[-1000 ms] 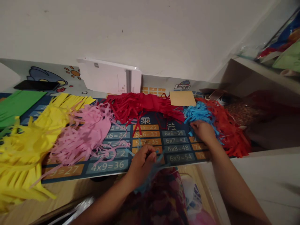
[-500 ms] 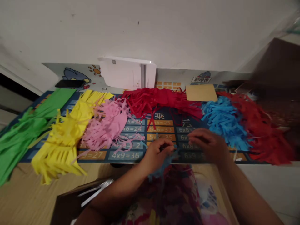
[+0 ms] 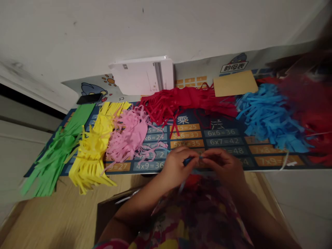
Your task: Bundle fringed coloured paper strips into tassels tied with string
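Left hand (image 3: 178, 164) and right hand (image 3: 224, 167) are closed in a pinch on a thin blue papery strip (image 3: 187, 161) by the front edge of a dark-blue printed mat (image 3: 233, 123), work seemingly unfinished, while a fringed blue papery bundle (image 3: 272, 117) is already laid out.

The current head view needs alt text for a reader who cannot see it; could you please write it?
A person's left hand and right hand pinch a narrow blue strip at the near edge of a mat printed with multiplication sums. Across it, left to right, lie green fringe, yellow fringe, pink fringe, red fringe and blue fringe.
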`<state>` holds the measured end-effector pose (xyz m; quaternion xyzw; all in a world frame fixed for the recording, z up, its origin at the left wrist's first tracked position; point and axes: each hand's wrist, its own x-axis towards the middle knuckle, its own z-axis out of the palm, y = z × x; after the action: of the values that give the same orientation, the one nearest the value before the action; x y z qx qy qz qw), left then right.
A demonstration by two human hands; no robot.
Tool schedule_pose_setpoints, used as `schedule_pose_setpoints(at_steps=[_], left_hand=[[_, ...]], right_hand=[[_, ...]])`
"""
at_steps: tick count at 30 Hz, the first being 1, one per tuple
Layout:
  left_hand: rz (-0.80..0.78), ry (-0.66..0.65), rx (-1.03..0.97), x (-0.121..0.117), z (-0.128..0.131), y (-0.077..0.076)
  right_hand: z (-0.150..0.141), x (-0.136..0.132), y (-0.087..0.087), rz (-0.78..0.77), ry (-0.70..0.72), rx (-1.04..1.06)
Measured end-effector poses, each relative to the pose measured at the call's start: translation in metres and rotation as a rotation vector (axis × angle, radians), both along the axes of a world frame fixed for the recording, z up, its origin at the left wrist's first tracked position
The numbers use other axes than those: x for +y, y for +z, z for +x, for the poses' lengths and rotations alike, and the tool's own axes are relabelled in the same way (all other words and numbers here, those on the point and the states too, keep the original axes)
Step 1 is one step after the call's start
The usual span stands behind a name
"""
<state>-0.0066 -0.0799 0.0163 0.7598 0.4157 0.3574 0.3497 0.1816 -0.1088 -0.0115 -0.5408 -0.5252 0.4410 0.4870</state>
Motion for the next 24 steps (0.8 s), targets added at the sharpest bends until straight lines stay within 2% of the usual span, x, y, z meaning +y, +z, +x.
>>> schedule_pose_setpoints(at_steps=[4,6,9,13,15,17,20,24], left_hand=[[0.167,-0.080,0.134,0.001,-0.002,0.004],[0.198,-0.111,0.166,0.001,-0.003,0.005],[0.136,-0.116,0.125,0.003,-0.004,0.004],[-0.042,-0.101,0.048,0.005,-0.004,0.002],[-0.090,-0.110,0.023,0.005,-0.003,0.002],[-0.097,-0.110,-0.005,0.004,-0.003,0.002],[-0.094,-0.087,-0.016,0.004,-0.003,0.002],[-0.093,-0.080,0.003,0.003,-0.005,0.002]], right_hand=[[0.004,-0.002,0.004,0.080,-0.021,-0.159],[0.006,-0.002,0.007,0.114,-0.003,-0.234],[0.008,-0.004,0.010,0.105,0.027,-0.260],[0.008,-0.007,0.009,0.017,0.108,-0.174],[0.007,-0.007,0.007,0.024,0.103,-0.133],[0.007,-0.006,0.006,0.045,0.068,-0.066],[0.008,-0.006,0.004,-0.016,0.087,0.043],[0.009,-0.008,0.002,-0.062,0.073,0.014]])
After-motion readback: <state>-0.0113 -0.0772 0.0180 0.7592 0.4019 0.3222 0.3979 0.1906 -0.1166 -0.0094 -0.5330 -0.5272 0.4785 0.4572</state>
